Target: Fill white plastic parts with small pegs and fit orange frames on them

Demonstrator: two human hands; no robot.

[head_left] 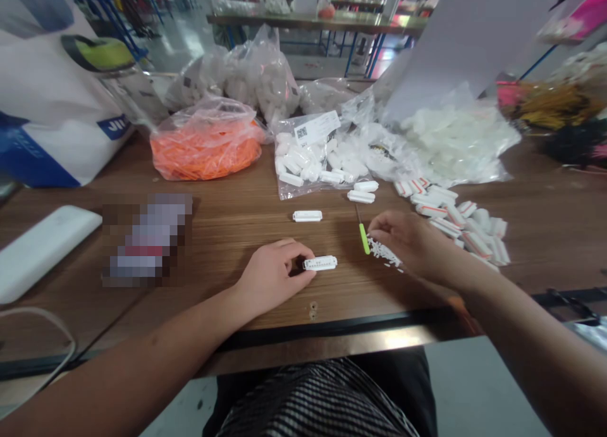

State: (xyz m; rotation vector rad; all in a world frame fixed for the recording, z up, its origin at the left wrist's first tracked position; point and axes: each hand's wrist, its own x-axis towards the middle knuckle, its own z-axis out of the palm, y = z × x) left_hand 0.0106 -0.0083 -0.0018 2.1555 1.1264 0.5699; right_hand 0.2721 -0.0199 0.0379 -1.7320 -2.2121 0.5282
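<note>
My left hand [277,272] is closed on one end of a small white plastic housing [322,262], held at the table with its slotted side up. My right hand [403,238] hovers over a little heap of tiny white plastic pieces [386,252], fingertips bent together at its edge; whether they pinch a piece is too small to see. Just left of those fingers lies a screwdriver with a lime-green handle [364,239]. A second white housing [307,215] rests behind the left hand, and two more housings [361,196] lie farther back.
To the right is a pile of white housings with orange strips [467,228]. Along the back stand a bag of orange pieces [206,143], a bag of white housings [308,155] and a bag of pale parts [455,136]. A white power bank [47,247] lies left.
</note>
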